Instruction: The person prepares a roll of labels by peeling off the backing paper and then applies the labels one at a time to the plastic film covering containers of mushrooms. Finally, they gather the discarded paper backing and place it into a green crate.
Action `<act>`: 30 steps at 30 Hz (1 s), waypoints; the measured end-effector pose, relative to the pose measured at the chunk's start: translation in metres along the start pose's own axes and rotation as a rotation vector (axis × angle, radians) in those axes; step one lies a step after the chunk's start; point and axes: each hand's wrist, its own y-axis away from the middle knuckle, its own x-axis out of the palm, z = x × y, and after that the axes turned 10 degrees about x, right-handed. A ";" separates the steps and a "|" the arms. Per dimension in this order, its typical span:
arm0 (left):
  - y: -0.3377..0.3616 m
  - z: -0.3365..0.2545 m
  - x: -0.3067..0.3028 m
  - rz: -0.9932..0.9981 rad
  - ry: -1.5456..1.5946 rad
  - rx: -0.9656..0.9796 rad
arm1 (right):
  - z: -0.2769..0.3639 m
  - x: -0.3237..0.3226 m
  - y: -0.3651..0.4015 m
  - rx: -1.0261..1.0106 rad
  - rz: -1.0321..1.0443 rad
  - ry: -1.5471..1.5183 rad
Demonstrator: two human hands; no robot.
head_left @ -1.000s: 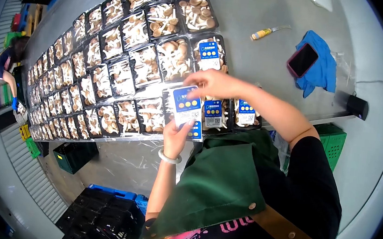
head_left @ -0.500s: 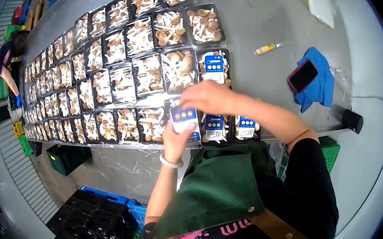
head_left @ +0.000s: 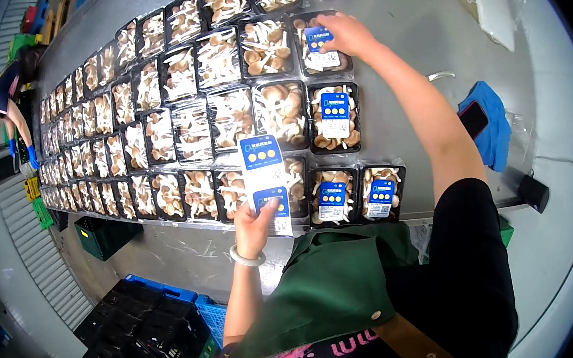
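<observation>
My left hand [head_left: 252, 228], with a pale bracelet at the wrist, is closed around a strip of blue-and-white labels [head_left: 260, 161]. The strip is above a mushroom pack in the near row and partly hides it. Reaching across the table, my right hand [head_left: 343, 35] has its fingers on the upper edge of a single label [head_left: 322, 48]. That label lies against the film of a mushroom pack [head_left: 344, 63] at the far right. Three other packs carry the same label: one mushroom pack [head_left: 334, 142] just below, and two in the near right corner.
Rows of film-wrapped mushroom packs [head_left: 219, 56] stretch left along the metal table [head_left: 401, 16]. To the right, a blue cloth [head_left: 491, 141] lies under a phone [head_left: 473, 120]; a curved blade [head_left: 440, 76] shows beside my forearm. A co-worker [head_left: 9, 90] in blue gloves bends over the far left end.
My right hand has moved from the label strip to the far right pack, bringing a label onto it. My left hand still holds the strip, now uncovered.
</observation>
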 end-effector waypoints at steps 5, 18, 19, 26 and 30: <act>-0.006 0.003 0.008 -0.011 0.014 -0.019 | 0.002 0.004 0.024 -0.135 -0.157 0.080; -0.033 -0.007 0.023 0.097 0.059 0.152 | 0.134 -0.021 0.151 -0.165 0.422 -0.697; -0.037 -0.013 0.026 0.063 0.205 0.152 | 0.137 -0.018 0.156 -0.224 0.389 -0.664; -0.047 -0.006 0.028 -0.400 0.190 0.118 | 0.154 -0.021 0.135 -0.425 0.025 -0.541; -0.047 0.000 0.030 -0.074 0.131 0.030 | 0.146 -0.028 0.081 -0.669 0.264 -0.315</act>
